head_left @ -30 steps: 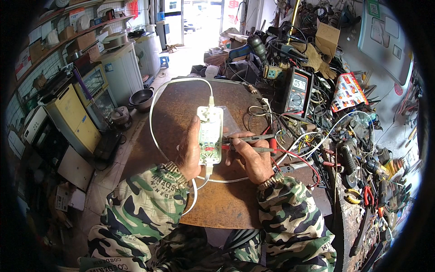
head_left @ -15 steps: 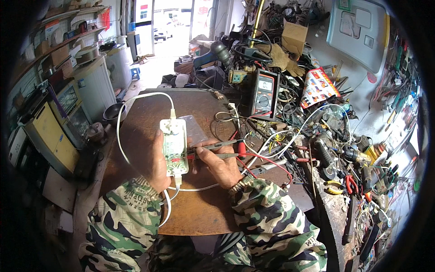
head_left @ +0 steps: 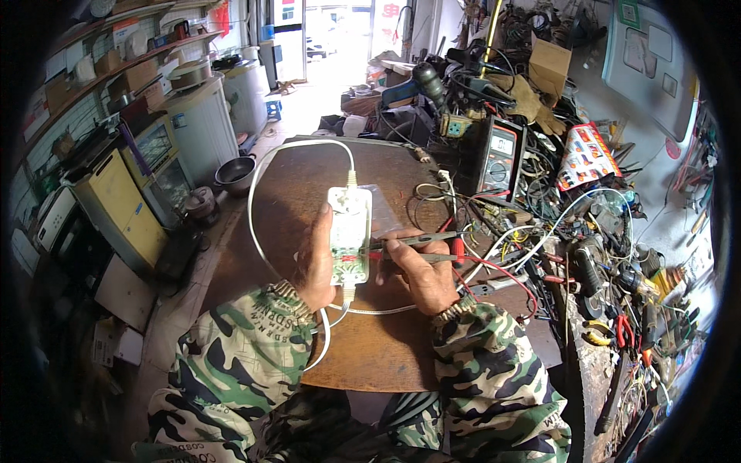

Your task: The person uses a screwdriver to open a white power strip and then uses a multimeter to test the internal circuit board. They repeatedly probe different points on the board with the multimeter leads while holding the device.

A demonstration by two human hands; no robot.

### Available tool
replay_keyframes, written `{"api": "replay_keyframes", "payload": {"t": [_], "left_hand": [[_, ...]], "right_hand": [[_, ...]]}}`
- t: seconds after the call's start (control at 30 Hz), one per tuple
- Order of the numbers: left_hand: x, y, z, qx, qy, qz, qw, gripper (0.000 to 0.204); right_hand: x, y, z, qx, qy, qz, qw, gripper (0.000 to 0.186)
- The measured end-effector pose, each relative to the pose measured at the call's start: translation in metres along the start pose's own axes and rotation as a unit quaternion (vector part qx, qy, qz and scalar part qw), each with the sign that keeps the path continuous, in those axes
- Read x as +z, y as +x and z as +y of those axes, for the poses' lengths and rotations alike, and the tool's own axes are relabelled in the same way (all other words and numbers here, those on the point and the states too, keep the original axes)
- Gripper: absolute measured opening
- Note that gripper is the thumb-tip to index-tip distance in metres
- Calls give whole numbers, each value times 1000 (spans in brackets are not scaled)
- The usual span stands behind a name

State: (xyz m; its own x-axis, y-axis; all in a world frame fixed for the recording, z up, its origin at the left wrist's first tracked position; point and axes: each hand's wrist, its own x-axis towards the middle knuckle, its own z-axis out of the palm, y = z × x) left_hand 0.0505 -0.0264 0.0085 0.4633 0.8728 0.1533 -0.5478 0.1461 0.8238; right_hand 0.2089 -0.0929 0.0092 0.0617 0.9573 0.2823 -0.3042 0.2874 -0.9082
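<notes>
My left hand (head_left: 313, 266) grips a narrow white plastic case (head_left: 351, 224) along its left side. The case's face is open, showing a pale green circuit board inside, and a white cord enters at each end. In my right hand (head_left: 426, 282) are two dark multimeter probes (head_left: 434, 238), pinched between thumb and fingers. Their tips point left at the case's lower right edge, by a red part on the board; whether they touch it is too small to tell. A multimeter (head_left: 500, 160) with a lit display stands upright beyond my right hand, red lead nearby.
Under the case lies a brown wooden table (head_left: 386, 351) with a clear plastic bag (head_left: 380, 208) on it. Heaped tools, wires and parts crowd the right, including red-handled pliers (head_left: 624, 332) and a cardboard box (head_left: 549, 68). At left stand a yellow cabinet (head_left: 120, 204) and a dark pot (head_left: 235, 174).
The whole view has shifted, so the scene sits farther right in the picture. My hands keep the same hold on the case and the probes, with the tips still by the case's lower right edge.
</notes>
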Motion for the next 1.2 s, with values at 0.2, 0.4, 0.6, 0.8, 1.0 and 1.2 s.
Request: {"api": "replay_keyframes", "payload": {"t": [0.2, 0.4, 0.6, 0.8, 1.0, 1.2], "left_hand": [[-9, 3, 4, -46, 11, -2, 999, 60], [-20, 11, 10, -246, -23, -58, 967, 50], [-36, 18, 20, -297, 5, -84, 951, 45], [-42, 16, 23, -320, 15, -104, 942, 40], [-31, 19, 12, -289, 18, -136, 948, 24], [-27, 12, 25, -228, 147, -196, 942, 49]], "right_hand": [[2, 1, -14, 45, -13, -16, 999, 22], [-16, -2, -25, -4, -138, -25, 990, 28], [-8, -7, -31, -50, -259, -94, 960, 28], [-5, -8, -27, -32, -242, -127, 961, 25], [-14, -7, -24, 3, -293, -106, 950, 23], [-9, -3, -29, 28, -192, -4, 981, 19]]}}
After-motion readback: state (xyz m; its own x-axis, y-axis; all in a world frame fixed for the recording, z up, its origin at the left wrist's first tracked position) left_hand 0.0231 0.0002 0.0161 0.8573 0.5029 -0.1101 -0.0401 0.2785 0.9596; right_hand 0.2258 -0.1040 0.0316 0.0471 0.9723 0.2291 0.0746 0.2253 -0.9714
